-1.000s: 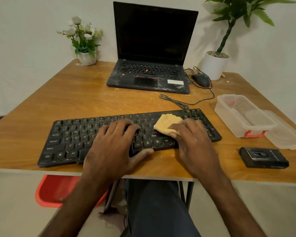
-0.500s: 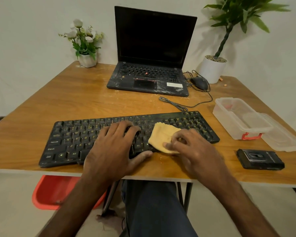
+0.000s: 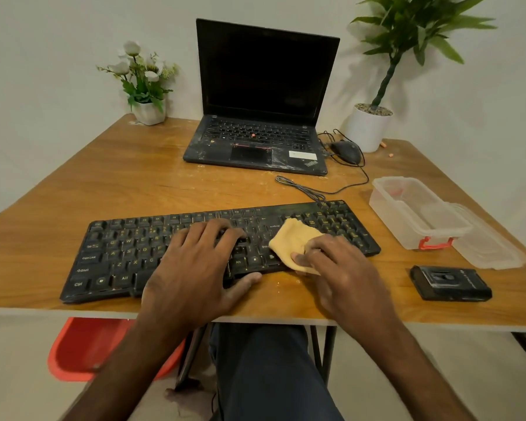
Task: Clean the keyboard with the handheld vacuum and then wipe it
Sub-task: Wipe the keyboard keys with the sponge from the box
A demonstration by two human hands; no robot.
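Cloth (image 3: 292, 241) and right hand (image 3: 343, 268) sit closer to the keyboard's (image 3: 119, 253) front edge than 1 s ago. Right hand: fingers curled, gripping the cloth against keys right of centre. Left hand (image 3: 195, 268): flat, fingers spread on the middle keys, thumb at the front edge. The keyboard lies along the near side of the table (image 3: 134, 183). A black device (image 3: 451, 282) lies apart at right.

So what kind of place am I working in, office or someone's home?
Probably a home desk or small office corner: a brown wooden table against a white wall, an open black laptop with a black wired mouse, and a green plant in a white pot.
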